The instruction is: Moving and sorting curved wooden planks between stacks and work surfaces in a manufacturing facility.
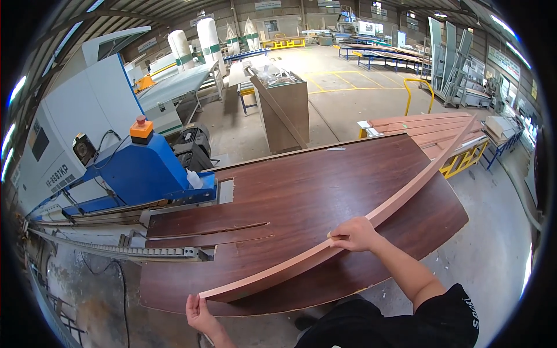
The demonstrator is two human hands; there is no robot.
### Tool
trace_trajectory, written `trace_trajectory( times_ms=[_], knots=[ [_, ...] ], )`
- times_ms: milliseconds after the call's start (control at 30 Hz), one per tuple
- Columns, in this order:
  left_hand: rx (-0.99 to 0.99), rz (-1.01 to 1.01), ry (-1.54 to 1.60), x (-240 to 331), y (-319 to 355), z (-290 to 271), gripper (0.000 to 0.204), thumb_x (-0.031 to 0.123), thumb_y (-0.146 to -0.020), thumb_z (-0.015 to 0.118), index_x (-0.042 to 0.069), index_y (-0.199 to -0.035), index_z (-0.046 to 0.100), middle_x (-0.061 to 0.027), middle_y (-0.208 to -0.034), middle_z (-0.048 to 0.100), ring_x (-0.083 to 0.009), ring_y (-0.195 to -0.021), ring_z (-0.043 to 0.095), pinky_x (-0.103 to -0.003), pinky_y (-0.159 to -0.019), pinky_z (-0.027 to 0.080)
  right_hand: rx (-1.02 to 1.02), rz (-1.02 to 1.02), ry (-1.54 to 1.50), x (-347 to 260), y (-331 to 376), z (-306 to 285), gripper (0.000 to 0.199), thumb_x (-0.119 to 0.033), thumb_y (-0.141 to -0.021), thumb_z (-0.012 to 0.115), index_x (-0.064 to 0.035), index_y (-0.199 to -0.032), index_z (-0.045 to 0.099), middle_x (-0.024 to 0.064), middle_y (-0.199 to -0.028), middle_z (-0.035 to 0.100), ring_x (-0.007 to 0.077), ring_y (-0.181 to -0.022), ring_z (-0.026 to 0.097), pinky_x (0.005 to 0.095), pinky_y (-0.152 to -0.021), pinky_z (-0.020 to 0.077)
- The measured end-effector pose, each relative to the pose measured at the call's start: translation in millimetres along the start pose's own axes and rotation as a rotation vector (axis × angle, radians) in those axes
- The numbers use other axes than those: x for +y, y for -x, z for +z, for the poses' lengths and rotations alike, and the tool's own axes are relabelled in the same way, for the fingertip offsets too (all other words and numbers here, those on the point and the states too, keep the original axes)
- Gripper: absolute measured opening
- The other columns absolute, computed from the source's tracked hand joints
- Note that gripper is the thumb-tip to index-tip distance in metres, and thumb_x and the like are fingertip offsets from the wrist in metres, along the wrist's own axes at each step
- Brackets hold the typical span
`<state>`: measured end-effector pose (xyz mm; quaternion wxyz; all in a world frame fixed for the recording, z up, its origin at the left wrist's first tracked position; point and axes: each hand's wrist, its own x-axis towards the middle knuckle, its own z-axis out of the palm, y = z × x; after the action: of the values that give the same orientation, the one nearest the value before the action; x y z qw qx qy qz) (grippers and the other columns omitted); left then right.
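A long, narrow wooden strip (290, 262), pinkish-brown, runs from the near left up to the far right above a dark brown wood-grain table board (278, 191). Its edge looks bowed in this wide view. My left hand (201, 316) pinches the near left end of the strip with its fingertips, just off the table's front edge. Around the strip's middle, my right hand (356, 234) is closed, thumb and fingers gripping its upper edge. The far end of the strip reaches out over a stack of similar boards (429, 130).
A blue and white machine (125, 168) with a red push button (141, 120) stands left of the table. A chain-like cable guide (133, 250) lies below it. Behind the table is a brown box-shaped cabinet (290, 113). A yellow-framed cart (464, 159) carries the stacked boards.
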<state>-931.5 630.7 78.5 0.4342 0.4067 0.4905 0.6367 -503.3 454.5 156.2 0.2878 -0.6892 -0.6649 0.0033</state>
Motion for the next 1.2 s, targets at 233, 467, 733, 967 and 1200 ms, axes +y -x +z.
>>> trace_trajectory(
  times_ms=[233, 467, 733, 967, 1200],
  knots=[
    [-0.157, 0.065, -0.026, -0.2, -7.7, -5.0, 0.047, -0.007, -0.091, 0.056, 0.000, -0.136, 0.047, -0.0054, -0.104, 0.058, -0.0126, -0.097, 0.057, -0.028, -0.093, 0.049, -0.008, 0.003, 0.006, -0.9, -0.2, -1.8, 0.025, -0.037, -0.076, 0.075, -0.0148, -0.086, 0.072, 0.0014, -0.073, 0.067, 0.0241, -0.068, 0.066, 0.0365, -0.059, 0.0502],
    [-0.212, 0.079, 0.015, -5.6, -15.4, -8.1, 0.049, -0.008, -0.090, 0.057, 0.001, -0.136, 0.046, -0.0030, -0.101, 0.056, -0.0110, -0.095, 0.055, -0.026, -0.092, 0.046, -0.024, 0.023, 0.016, -1.4, -1.4, -1.1, 0.027, -0.039, -0.077, 0.073, -0.0152, -0.089, 0.072, 0.0018, -0.074, 0.067, 0.0256, -0.068, 0.066, 0.0376, -0.060, 0.0500],
    [-0.145, 0.036, 0.016, 2.4, -9.7, -0.3, 0.049, -0.007, -0.090, 0.058, 0.001, -0.136, 0.045, -0.0047, -0.101, 0.057, -0.0122, -0.095, 0.057, -0.026, -0.090, 0.048, -0.004, 0.015, 0.003, 1.0, -2.8, 1.8, 0.026, -0.039, -0.077, 0.073, -0.0159, -0.089, 0.072, 0.0018, -0.074, 0.067, 0.0255, -0.069, 0.066, 0.0379, -0.059, 0.0498],
    [-0.138, 0.031, -0.032, 6.4, -9.4, -0.2, 0.049, -0.007, -0.089, 0.059, 0.001, -0.135, 0.046, -0.0069, -0.100, 0.059, -0.0131, -0.093, 0.058, -0.027, -0.089, 0.050, -0.012, 0.022, 0.002, 0.7, -2.6, 1.2, 0.025, -0.039, -0.077, 0.073, -0.0164, -0.088, 0.072, 0.0013, -0.073, 0.067, 0.0244, -0.068, 0.065, 0.0371, -0.058, 0.0493],
    [-0.143, 0.052, -0.008, -0.3, -12.7, -3.8, 0.047, -0.008, -0.088, 0.060, 0.000, -0.133, 0.048, -0.0054, -0.100, 0.058, -0.0123, -0.093, 0.058, -0.026, -0.089, 0.050, -0.021, 0.008, 0.020, 0.4, -1.7, 0.9, 0.025, -0.039, -0.077, 0.073, -0.0164, -0.088, 0.072, 0.0011, -0.073, 0.066, 0.0239, -0.067, 0.065, 0.0365, -0.058, 0.0493]
  ],
)
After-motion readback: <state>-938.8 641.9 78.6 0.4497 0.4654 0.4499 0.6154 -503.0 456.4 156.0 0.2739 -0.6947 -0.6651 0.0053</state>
